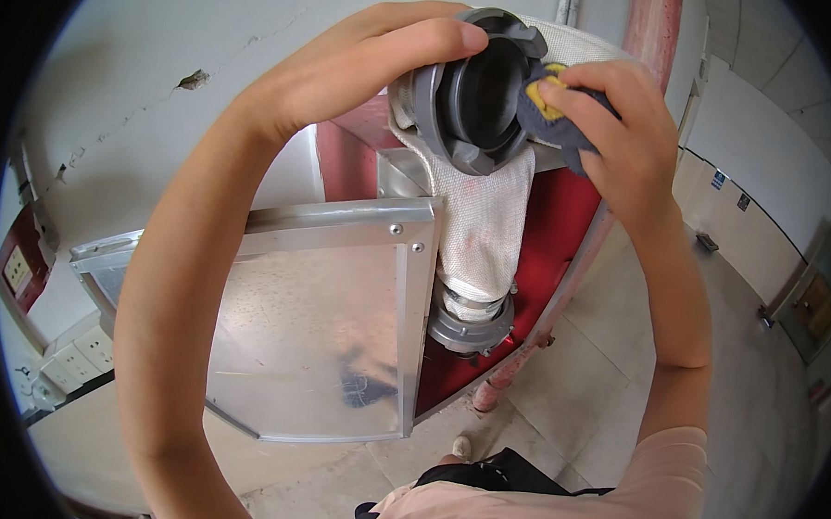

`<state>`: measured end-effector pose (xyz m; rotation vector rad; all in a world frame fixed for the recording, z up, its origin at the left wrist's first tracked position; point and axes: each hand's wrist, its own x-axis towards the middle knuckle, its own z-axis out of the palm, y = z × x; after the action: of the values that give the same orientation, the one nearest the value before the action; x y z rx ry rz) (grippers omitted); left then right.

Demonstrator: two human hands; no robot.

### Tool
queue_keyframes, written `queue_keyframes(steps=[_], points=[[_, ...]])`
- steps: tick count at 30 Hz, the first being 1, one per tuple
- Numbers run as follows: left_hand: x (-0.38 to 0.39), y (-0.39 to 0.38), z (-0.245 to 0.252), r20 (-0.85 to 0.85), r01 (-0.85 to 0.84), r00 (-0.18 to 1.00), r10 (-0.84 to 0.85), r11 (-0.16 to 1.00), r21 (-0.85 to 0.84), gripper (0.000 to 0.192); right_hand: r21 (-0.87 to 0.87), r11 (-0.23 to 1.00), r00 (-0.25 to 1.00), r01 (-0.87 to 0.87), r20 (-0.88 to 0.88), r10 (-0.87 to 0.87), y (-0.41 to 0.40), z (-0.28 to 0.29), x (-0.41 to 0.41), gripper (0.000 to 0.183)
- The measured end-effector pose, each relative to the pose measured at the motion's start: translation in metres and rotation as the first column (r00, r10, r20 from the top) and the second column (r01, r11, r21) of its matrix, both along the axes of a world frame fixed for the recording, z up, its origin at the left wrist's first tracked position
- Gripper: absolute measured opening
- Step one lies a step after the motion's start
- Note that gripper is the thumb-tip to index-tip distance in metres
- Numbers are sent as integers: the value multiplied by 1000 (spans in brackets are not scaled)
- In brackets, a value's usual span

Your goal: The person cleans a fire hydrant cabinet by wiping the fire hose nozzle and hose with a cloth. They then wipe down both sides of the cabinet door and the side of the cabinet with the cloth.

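Note:
My left hand (397, 50) grips the rim of a grey metal fire hose coupling (443, 107), its thumb over the near edge. The coupling's round opening is turned towards me and to the right. In my right hand (623, 122) is a bunched dark grey cloth (553, 126) with a yellow patch, held against or close to the coupling's right edge. White woven fire hose (483, 214) runs behind the coupling and hangs down. At its lower end sits a second grey metal coupling (471, 328), in front of a red cabinet interior.
An aluminium-framed cabinet door (315, 325) stands swung out to the left of the red hose cabinet (563, 217). A red pipe (653, 33) rises at the upper right. Socket strips (77, 359) lie at the lower left. Floor tiles (592, 358) extend right.

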<state>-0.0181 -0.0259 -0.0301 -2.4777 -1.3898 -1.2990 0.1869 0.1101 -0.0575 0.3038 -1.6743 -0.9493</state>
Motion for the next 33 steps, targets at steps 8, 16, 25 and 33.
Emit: queue_keyframes(steps=[8, 16, 25, 33], points=[[5, -2, -4, 74, 39, 997, -38, 999, -8, 44, -206, 978, 999, -31, 19, 36, -15, -26, 3, 29], [2, 1, -7, 75, 42, 996, -43, 999, 6, 58, -239, 968, 996, -69, 34, 80, -42, -14, 16, 32], [3, -2, -7, 200, -16, 979, 40, 992, -123, 72, -100, 981, 978, -167, -146, 151, -43, 12, -29, 31], [0, -8, -7, 242, -6, 969, 47, 986, -167, 71, -31, 983, 983, -182, 28, 183, -68, -16, -46, 35]])
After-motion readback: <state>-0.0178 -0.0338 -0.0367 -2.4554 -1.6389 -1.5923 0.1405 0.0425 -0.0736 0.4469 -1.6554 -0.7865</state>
